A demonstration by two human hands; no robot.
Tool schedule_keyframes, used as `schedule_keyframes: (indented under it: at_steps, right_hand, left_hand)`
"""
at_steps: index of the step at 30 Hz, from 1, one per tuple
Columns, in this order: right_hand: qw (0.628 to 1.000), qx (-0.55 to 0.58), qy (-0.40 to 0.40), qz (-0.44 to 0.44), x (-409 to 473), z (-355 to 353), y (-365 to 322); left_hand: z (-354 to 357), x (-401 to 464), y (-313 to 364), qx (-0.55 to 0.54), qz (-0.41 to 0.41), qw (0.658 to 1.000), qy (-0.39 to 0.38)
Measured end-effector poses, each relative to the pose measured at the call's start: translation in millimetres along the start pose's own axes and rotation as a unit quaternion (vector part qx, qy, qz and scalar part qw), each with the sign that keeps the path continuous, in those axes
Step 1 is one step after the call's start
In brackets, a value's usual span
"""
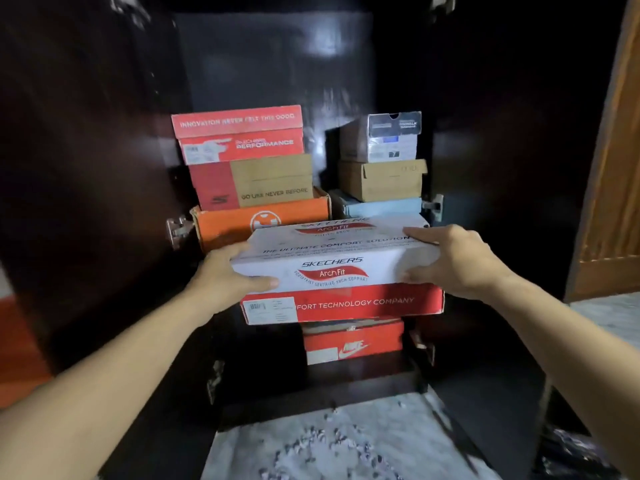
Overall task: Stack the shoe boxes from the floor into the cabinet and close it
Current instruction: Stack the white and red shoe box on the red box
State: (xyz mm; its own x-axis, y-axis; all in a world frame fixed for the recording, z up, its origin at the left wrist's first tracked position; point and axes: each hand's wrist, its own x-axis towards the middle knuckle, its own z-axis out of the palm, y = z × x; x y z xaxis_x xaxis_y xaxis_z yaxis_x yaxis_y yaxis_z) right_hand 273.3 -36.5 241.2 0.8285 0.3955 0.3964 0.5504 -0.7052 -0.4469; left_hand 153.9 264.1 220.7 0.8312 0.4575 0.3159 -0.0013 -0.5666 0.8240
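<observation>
The white-lidded box (334, 268) is gripped at both ends by curled left (225, 275) and right hands (457, 261); the orange box (235, 225) at ten o'clock could be clipped and its stack toppled.

Single head-worn wide-angle view, no second camera to overlap. Looks forward and slightly down, square into the open dark glossy wooden cabinet (104, 133) at close range. Both forearms enter from the bottom corners; grey speckled stone floor (346, 441) fills the bottom edge.
</observation>
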Motion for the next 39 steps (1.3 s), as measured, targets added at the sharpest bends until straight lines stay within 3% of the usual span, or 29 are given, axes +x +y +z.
schedule_keyframes:
  at_steps: [14,22,27,34,39]
  right_hand:
    - [0.984,0.079,0.116,-0.114,162,-72,-94]
    - [0.962,0.161,0.193,-0.109,271,-96,-151]
    - [0.964,0.175,0.189,-0.068,320,-81,-182]
    - [0.958,0.179,0.217,-0.046,362,-41,-208]
    - [0.962,0.075,0.254,-0.066,377,-20,-216]
  left_hand:
    - [-98,138,103,-0.039,0.104,0.981,0.16]
    - [-152,228,153,-0.045,0.137,0.961,0.237]
    - [-163,281,152,-0.017,0.102,0.955,0.279]
    - [-167,320,128,0.186,0.105,0.913,0.347]
    - [-155,330,121,0.432,0.144,0.829,0.326]
